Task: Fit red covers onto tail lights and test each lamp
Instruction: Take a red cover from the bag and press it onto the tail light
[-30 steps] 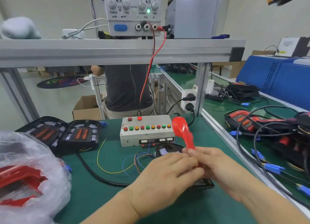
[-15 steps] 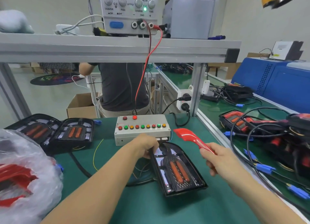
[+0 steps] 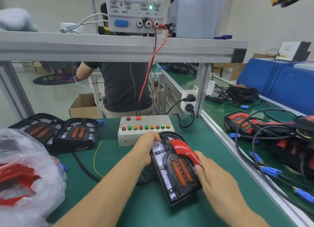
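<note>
Red plastic catches the eye at centre frame: a curved red cover [image 3: 184, 151] lies across the upper right of a black tail light [image 3: 175, 171], which rests on the green desk [image 3: 147, 208] just below a grey test box [image 3: 144, 129]. The right hand [image 3: 215, 180] pinches the lower end of the red cover between thumb and fingers, at the lamp's right edge. The left hand [image 3: 147, 146] grips the lamp's upper left rim, fingers curled over it, right against the front of the test box. 2 orange strips show in the middle of the lamp's face.

The test box carries a row of 9 small red, green and orange buttons, with 2 red ones above; a red lead [image 3: 153, 56] and a black one run up from it to a power supply [image 3: 134, 10] on the shelf at the top of the frame, where a green light glows.

At mid left, 2 more open lamps [image 3: 56, 133] sit side by side on the desk. In the lower left corner a clear plastic bag [image 3: 28, 175] holds more red pieces. On the right, a tangle of lamps and black cables [image 3: 278, 138] with blue plugs lies on the neighbouring desk. Behind the test box a person in a dark shirt [image 3: 122, 85] sits facing away.
</note>
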